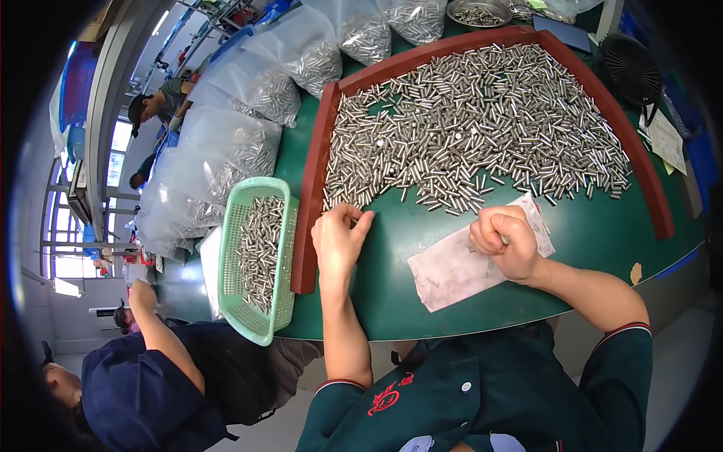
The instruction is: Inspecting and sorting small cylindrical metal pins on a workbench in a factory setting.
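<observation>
- Green table (422, 248), red-brown frame (312, 188) around metal pins (482, 120), frame centre.
- Left hand (339, 239) pinches pins at the pile's edge.
- Right hand (506, 239) fisted on white paper (452, 271); contents unclear.
- Workshop windows (68, 226) at left.

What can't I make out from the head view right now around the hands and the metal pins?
Head view only:
- Right hand: closed in a fist on the white paper sheet; its contents are hidden by the curled fingers.
- Left hand: fingertips pinched at the edge of the metal pin pile; whether they grip a pin is too small to tell.
- Green basket: depth of its pins hidden.
- Metal bowl: cut by the top edge.
</observation>
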The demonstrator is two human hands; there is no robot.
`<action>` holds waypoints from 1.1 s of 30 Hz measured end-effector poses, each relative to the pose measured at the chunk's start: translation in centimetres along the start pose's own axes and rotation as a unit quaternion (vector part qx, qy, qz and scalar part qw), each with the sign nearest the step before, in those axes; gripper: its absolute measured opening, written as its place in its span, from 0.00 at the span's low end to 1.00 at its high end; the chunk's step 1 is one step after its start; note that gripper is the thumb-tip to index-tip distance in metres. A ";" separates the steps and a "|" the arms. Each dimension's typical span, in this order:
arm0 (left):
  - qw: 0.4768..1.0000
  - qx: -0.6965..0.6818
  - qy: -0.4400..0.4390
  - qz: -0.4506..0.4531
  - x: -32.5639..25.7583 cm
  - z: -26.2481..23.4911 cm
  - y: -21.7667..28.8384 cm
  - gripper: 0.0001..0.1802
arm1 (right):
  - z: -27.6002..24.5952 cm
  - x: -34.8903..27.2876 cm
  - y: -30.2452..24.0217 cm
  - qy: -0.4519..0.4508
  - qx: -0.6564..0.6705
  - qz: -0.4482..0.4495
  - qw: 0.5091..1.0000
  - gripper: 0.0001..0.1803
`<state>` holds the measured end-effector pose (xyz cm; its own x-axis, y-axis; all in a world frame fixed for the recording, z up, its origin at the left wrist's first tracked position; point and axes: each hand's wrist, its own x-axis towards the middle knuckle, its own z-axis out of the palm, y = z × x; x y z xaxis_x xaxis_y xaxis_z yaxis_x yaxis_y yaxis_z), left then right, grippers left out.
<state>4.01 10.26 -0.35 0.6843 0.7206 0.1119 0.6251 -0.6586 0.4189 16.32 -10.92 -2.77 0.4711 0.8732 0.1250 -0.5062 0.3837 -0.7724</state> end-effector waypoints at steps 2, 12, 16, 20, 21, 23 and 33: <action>0.998 0.049 0.005 0.025 -0.2 0.7 0.0 0.09 | -0.1 0.0 -0.1 -0.002 -0.003 0.001 1.000 0.16; 0.998 0.061 -0.024 0.009 -0.4 0.2 -0.4 0.08 | -0.3 -0.1 -0.1 -0.007 -0.005 0.005 1.000 0.15; 0.993 -0.057 -0.080 0.068 -1.0 0.2 1.5 0.05 | -0.2 -0.3 -0.1 -0.007 -0.007 0.000 1.000 0.15; 0.914 -0.238 -0.296 0.141 -3.5 1.7 5.3 0.03 | -0.3 -0.2 -0.1 0.009 -0.011 0.004 1.000 0.16; 0.913 -0.213 -0.303 0.167 -4.0 2.1 6.2 0.03 | -0.3 -0.2 0.0 0.017 -0.012 0.002 1.000 0.17; 0.919 -0.185 -0.285 0.201 -4.7 2.4 6.8 0.04 | -0.1 -0.1 -0.1 0.010 -0.009 -0.009 1.000 0.17; 0.926 -0.168 -0.285 0.182 -4.7 3.0 6.7 0.08 | 0.1 -0.7 0.4 0.009 0.011 -0.018 1.000 0.17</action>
<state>6.08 1.81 -0.79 0.9737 0.1697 -0.1520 0.2270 -0.6629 0.7135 15.73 -11.32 -3.07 0.5021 0.8530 0.1423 -0.5036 0.4222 -0.7537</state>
